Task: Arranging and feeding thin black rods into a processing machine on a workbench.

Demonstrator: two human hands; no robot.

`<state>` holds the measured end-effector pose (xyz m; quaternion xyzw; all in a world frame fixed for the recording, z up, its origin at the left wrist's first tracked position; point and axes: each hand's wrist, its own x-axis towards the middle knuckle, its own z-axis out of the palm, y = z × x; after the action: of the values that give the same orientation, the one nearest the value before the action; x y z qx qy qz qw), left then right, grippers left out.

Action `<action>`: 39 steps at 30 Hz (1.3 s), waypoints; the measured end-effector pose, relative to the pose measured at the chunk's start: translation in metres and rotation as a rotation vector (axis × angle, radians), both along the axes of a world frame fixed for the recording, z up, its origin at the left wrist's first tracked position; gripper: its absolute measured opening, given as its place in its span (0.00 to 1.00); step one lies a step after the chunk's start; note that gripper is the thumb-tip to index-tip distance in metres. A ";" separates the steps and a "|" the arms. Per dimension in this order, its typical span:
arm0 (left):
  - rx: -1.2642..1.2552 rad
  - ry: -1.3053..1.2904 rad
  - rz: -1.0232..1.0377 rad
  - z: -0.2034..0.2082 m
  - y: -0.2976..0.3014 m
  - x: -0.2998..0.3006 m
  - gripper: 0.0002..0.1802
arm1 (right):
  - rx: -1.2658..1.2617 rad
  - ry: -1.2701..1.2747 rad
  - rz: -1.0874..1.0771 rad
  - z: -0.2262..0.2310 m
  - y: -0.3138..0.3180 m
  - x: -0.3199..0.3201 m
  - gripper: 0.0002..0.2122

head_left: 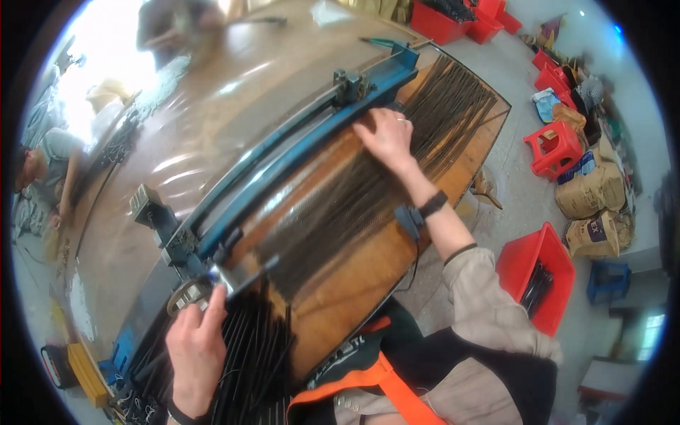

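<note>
A long blue metal rail fixture (297,149) runs diagonally across the bench, with a dark clamp block (350,86) near its far right end. My right hand (389,138) is at that end, fingers bent down against the rail's near edge; what they hold is hidden. At the near left end is a metal head with a round wheel (190,294) and a blurred lever (255,278). My left hand (196,347) is beside it, index finger stretched onto the bright metal part, other fingers curled. Thin dark rods (340,205) lie in a layer below the rail.
More black rods (255,361) are bunched by my left forearm. Red bins (542,283) and a red stool (556,150) stand on the floor to the right, near brown sacks (591,188). Other people (53,166) sit across the plastic-covered bench (191,142).
</note>
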<state>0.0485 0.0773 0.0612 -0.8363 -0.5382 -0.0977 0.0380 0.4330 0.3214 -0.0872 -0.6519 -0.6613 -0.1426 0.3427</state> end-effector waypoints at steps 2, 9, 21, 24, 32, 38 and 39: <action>-0.066 -0.046 -0.031 -0.006 -0.003 0.007 0.24 | -0.224 -0.064 -0.097 -0.003 0.009 0.003 0.12; -0.134 -0.003 0.011 -0.004 -0.014 0.014 0.23 | -0.372 -0.190 -0.102 -0.034 0.025 -0.001 0.12; -0.189 -0.005 0.151 -0.040 -0.052 0.005 0.23 | -0.461 -0.073 0.183 -0.011 0.013 0.010 0.12; -0.193 -0.041 0.194 -0.048 -0.058 0.004 0.22 | -0.400 0.057 0.220 -0.016 0.023 0.023 0.12; -0.210 -0.096 0.251 -0.054 -0.059 0.003 0.20 | -0.642 0.475 0.093 -0.013 0.048 0.045 0.15; -0.203 -0.078 0.198 -0.056 -0.054 0.002 0.22 | -0.750 1.017 0.219 0.004 0.034 0.043 0.12; -0.205 -0.078 0.198 -0.057 -0.053 0.002 0.22 | -0.732 1.087 0.252 0.005 0.032 0.042 0.12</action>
<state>0.0500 0.0243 0.0046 -0.7742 -0.6263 -0.0702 -0.0590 0.4749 0.3538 -0.0821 -0.6229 -0.4715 0.4812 0.3978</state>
